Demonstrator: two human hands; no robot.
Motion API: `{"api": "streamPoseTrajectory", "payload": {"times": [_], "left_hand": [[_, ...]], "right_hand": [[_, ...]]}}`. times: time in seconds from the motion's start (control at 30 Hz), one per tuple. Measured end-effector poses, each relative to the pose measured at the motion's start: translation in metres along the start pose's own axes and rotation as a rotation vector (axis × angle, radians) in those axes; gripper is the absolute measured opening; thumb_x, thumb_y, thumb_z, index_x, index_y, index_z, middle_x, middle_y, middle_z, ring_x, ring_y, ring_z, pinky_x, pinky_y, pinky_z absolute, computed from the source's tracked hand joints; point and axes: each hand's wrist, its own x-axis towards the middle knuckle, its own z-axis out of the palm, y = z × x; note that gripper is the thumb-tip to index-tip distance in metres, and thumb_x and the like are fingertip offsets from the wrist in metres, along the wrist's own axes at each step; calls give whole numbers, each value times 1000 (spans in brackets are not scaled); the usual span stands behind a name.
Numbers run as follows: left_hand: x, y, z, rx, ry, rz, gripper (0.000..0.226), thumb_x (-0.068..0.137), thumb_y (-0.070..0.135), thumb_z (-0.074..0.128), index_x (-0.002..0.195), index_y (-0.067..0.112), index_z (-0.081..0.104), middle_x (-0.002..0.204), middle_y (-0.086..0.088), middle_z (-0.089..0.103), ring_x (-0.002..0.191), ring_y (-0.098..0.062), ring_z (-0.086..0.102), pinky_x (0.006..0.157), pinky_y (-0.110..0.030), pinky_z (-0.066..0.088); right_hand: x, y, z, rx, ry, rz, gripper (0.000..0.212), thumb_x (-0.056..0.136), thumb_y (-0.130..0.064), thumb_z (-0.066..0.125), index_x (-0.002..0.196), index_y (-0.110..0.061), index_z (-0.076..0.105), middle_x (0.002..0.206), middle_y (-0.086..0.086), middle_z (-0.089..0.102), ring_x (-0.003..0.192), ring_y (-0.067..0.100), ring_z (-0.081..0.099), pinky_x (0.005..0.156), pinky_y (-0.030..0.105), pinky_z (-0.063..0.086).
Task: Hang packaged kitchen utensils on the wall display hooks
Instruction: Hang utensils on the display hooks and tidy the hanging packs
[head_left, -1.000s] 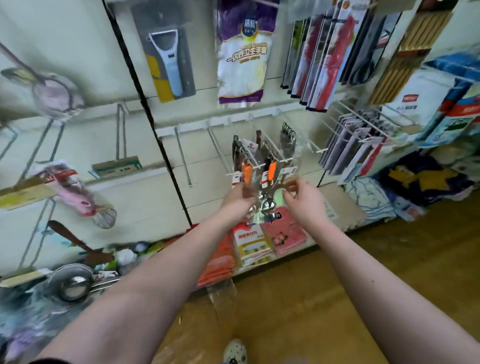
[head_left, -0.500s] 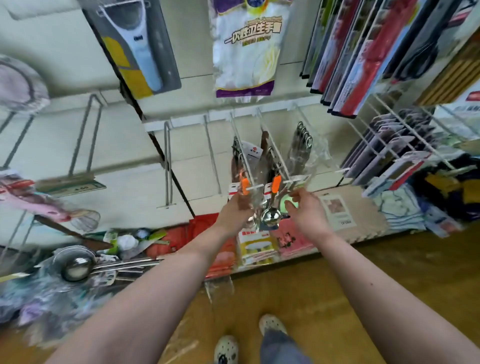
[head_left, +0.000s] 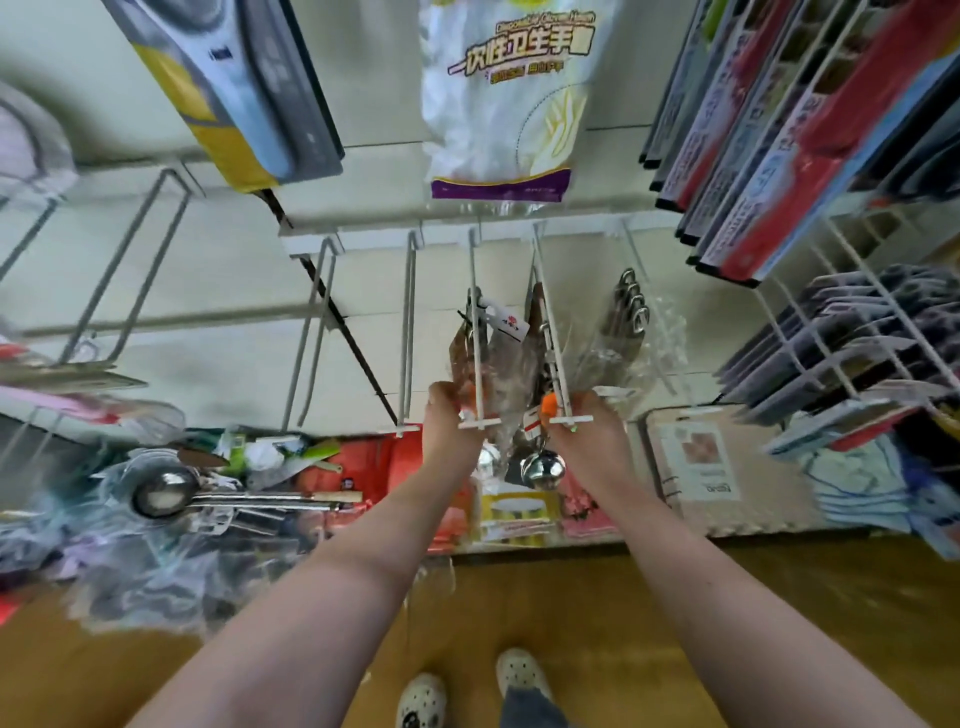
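bagged utensils (head_left: 543, 467) are gripped near their tops by the left hand (head_left: 451, 421) and right hand (head_left: 592, 434), level with the hooks (head_left: 571, 419), probably for threading on.

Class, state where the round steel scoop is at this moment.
Head view, centre: the steel scoop hangs just below the front end of the white hook, between the left hand and the right hand, nearer the right.

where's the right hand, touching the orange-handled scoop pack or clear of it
Touching. The head view shows the right hand pinching the clear wrap of the orange-handled scoop pack beside the tip of the hook, with no gap between them.
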Motion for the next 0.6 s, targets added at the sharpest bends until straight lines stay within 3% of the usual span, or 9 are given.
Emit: {"api": "streamPoseTrajectory", "payload": {"times": [0.1,0.2,0.23,0.3,0.33,0.4,0.47,0.6], "left_hand": [[7,2,5,14,3,-43,34,84,13,66,116,14,53,93,2,60,73,-9,56,54,-21,41],[13,-3,8,11,-7,-77,35,89,6,60,124,13,56,96,0,64,64,-2,52,41,-11,40],[14,-5,8,14,-13,-74,38,88,5,62,125,13,56,101,-2,66,64,-2,52,42,-10,43],[12,-7,7,24,-35,-43,50,79,5,73,126,12,56,105,-4,65,74,-7,57,59,-14,50],[11,-6,7,12,-58,-39,59,74,4,77,128,11,54,105,-3,63,80,-10,58,67,-18,51],[7,-5,8,-21,-110,-35,67,73,-2,75,132,14,47,96,3,59,77,-8,57,60,-14,50],[5,-6,9,-20,-112,-29,60,82,-3,66,135,16,44,92,6,59,68,-6,55,47,-10,45],[6,-15,10,-44,-42,-16,38,91,9,58,126,19,51,95,0,65,59,-7,52,49,-16,42]], "right_hand": [[4,-2,0,-22,-27,-1,27,88,-39,62,102,-15,63,92,1,69,79,18,65,71,37,56],[8,-1,2,-79,-36,-3,27,92,-39,57,102,-15,61,87,2,68,70,17,64,58,29,52],[9,-1,2,-100,-47,-3,25,93,-38,56,102,-15,61,85,2,68,68,16,64,52,24,47],[11,0,3,-112,-63,-10,22,94,-35,55,102,-15,60,86,1,67,67,13,62,49,19,43],[11,0,3,-98,-70,-18,21,94,-34,55,102,-15,59,86,1,67,68,13,62,52,22,48],[13,1,5,-79,-83,-42,23,93,-35,56,103,-14,57,87,0,66,71,15,63,63,29,56],[15,2,5,-79,-94,-51,23,93,-36,56,102,-15,55,86,-1,64,71,15,62,65,30,55],[13,5,6,-41,-107,-62,20,93,-34,57,106,-20,55,85,1,66,69,17,64,64,36,58]]}}
